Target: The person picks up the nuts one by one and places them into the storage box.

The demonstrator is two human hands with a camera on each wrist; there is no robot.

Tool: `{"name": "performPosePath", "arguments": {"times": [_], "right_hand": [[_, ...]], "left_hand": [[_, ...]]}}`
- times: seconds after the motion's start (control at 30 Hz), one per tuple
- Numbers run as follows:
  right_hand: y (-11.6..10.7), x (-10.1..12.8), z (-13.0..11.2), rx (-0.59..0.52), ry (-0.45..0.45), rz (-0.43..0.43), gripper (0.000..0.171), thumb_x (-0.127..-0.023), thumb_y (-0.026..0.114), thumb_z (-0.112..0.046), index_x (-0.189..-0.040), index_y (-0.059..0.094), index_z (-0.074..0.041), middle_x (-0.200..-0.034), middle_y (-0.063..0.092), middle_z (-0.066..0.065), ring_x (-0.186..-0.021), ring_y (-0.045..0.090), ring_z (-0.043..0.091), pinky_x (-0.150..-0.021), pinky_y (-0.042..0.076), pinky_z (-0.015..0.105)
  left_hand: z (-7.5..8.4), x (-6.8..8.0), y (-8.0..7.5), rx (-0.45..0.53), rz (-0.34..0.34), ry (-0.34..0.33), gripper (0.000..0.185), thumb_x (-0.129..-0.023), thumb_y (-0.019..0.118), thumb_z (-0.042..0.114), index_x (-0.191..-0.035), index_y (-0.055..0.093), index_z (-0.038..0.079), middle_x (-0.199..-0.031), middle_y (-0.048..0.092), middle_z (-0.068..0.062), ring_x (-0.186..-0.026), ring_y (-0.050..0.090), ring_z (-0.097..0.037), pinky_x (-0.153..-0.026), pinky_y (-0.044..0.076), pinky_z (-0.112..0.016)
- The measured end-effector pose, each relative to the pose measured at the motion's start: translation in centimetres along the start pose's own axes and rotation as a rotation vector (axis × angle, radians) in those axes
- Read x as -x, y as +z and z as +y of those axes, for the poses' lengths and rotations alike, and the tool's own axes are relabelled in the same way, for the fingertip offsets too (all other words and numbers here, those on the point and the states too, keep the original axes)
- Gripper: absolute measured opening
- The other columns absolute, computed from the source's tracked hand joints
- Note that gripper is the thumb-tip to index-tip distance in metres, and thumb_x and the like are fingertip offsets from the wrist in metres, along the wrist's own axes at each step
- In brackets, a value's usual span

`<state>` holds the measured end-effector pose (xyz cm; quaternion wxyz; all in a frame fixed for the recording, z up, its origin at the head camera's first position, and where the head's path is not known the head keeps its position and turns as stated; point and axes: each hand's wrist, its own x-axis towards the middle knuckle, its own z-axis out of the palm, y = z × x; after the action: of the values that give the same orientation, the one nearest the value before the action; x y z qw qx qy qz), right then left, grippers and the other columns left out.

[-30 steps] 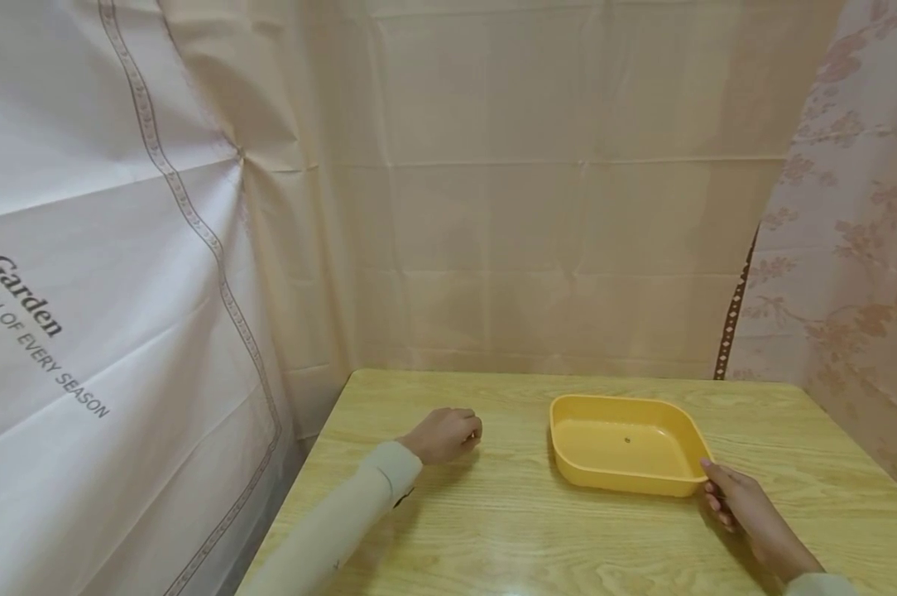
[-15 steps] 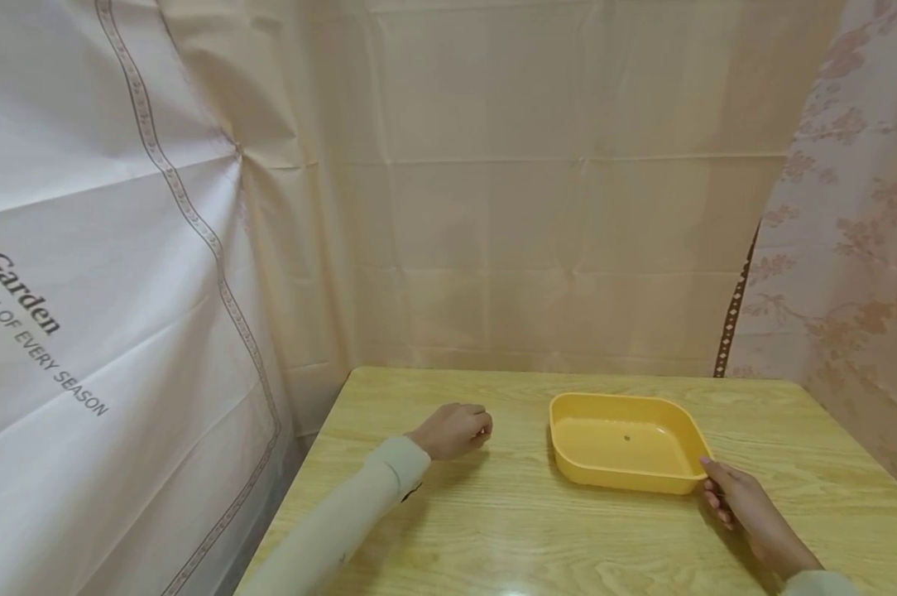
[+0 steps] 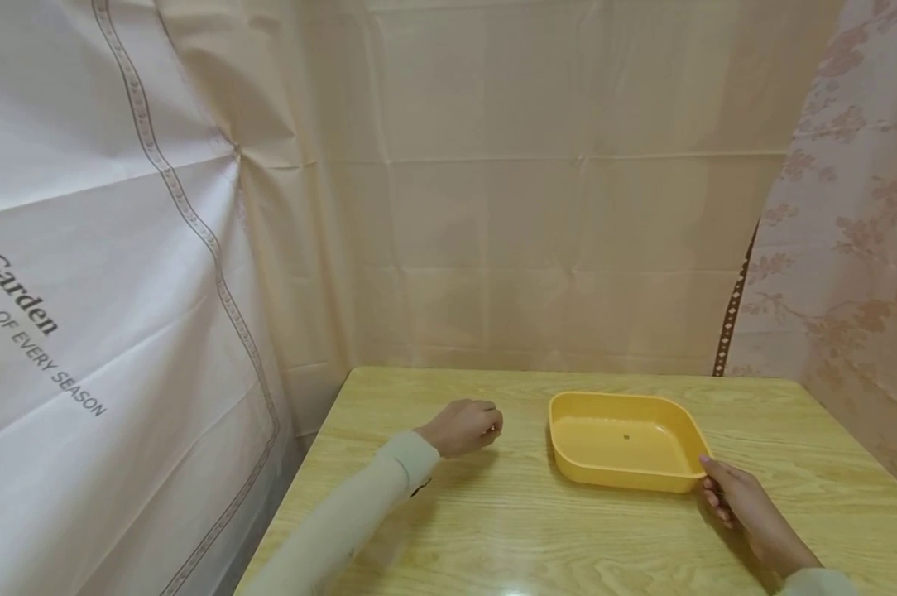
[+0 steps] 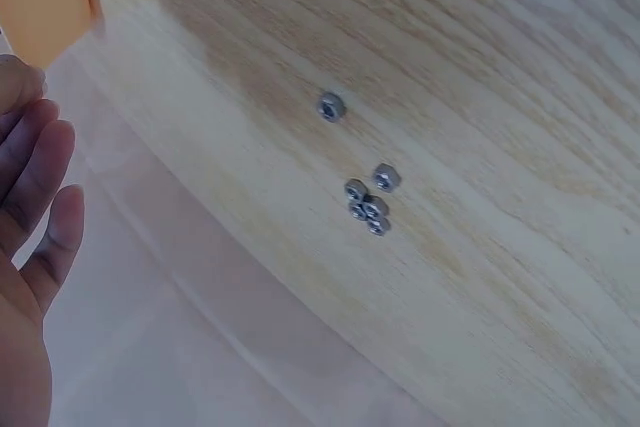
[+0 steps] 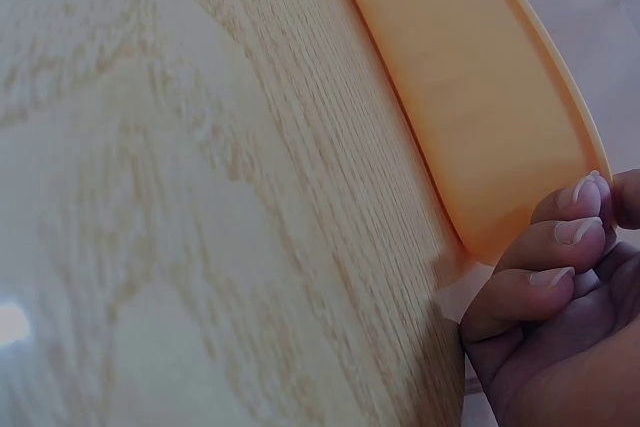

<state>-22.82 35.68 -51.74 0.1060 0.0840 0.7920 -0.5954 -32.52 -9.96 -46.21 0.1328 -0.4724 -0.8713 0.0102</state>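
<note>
A yellow rectangular tray (image 3: 627, 480) stands on the table, with one small dark nut-like piece (image 3: 626, 437) on its floor. My right hand (image 3: 750, 513) grips the tray's near right corner, thumb over the rim and fingers curled below. Left of the tray, above the table, my left hand (image 3: 463, 428) pinches what looks like a nut; only a small pale spot shows at its fingertips. In the left wrist view, several metal nuts lie on the wood: a single nut (image 4: 331, 106), another nut (image 4: 386, 177) and a tight cluster (image 4: 367, 208). I cannot make them out in the head view.
The light wood-grain table (image 3: 568, 546) ends at a far edge against a hanging beige cloth (image 3: 538, 248). A white printed cloth (image 3: 106, 290) hangs on the left, and a floral one (image 3: 858, 248) on the right.
My left hand has moved right and slightly away from me, closer to the tray. My right hand keeps its grip on the corner, and the tray stays in place.
</note>
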Motion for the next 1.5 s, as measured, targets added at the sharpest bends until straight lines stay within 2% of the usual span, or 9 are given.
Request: {"name": "performPosePath", "arguments": {"times": [0.6,0.8,1.1,1.5], "right_hand": [[0.0,-0.1,0.0,0.008,-0.003,0.004,0.051,-0.108,0.038,-0.057,-0.088,0.05,-0.012,-0.071,0.048,-0.004,-0.057,0.044,0.009,-0.051,0.041,0.025],[0.0,0.0,0.0,0.01,-0.002,0.003,0.05,-0.108,0.038,-0.057,-0.087,0.049,-0.013,-0.071,0.047,-0.004,-0.056,0.044,0.009,-0.052,0.041,0.025],[0.0,-0.1,0.0,0.006,0.0,-0.003,0.052,-0.108,0.038,-0.058,-0.087,0.05,-0.012,-0.071,0.048,-0.004,-0.057,0.045,0.009,-0.052,0.041,0.025],[0.0,-0.1,0.0,0.006,-0.01,0.005,0.051,-0.108,0.038,-0.057,-0.088,0.049,-0.012,-0.071,0.048,-0.004,-0.056,0.044,0.009,-0.051,0.041,0.025]], "left_hand": [[0.9,-1.7,-0.4,0.001,0.011,0.009,0.005,-0.102,0.066,0.016,-0.101,0.071,0.016,-0.094,0.066,0.005,-0.078,0.058,-0.002,-0.066,0.045,-0.013],[0.9,-2.3,-0.4,-0.015,0.035,0.032,0.005,-0.102,0.066,0.017,-0.101,0.071,0.017,-0.094,0.065,0.007,-0.078,0.057,-0.001,-0.067,0.045,-0.012],[1.8,-3.3,-0.7,-0.034,0.037,0.056,0.006,-0.101,0.067,0.017,-0.103,0.072,0.016,-0.098,0.068,0.005,-0.083,0.061,-0.003,-0.071,0.048,-0.013],[2.5,-4.7,-0.3,-0.041,0.027,0.067,0.006,-0.102,0.065,0.017,-0.099,0.07,0.017,-0.092,0.063,0.008,-0.076,0.053,-0.001,-0.066,0.044,-0.013]]}}
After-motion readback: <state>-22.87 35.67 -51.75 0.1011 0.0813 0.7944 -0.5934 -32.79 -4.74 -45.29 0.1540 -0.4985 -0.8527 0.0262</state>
